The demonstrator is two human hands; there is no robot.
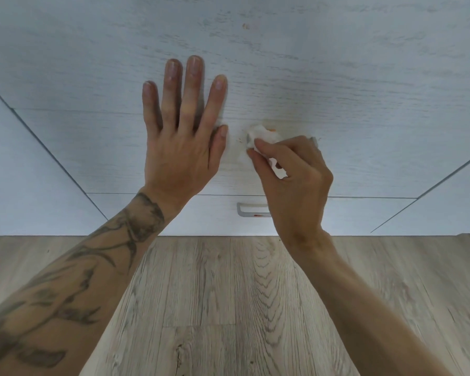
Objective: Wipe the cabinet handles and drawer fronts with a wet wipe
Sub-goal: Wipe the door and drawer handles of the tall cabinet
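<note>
While pinching wet wipe (261,137) against handle (314,141) with right hand (291,180), left hand (179,142) flat beside handle, could smear orange residue (270,129) wider.

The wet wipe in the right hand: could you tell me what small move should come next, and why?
Probably a short rub up and rightwards: the right hand pinches the wet wipe on the drawer handle, and an orange smear shows at the wipe's upper edge. The left hand lies flat on the drawer front.

Matt woodgrain drawer front (364,109), prob. metal handle (251,210), soft wipe (263,135).
</note>
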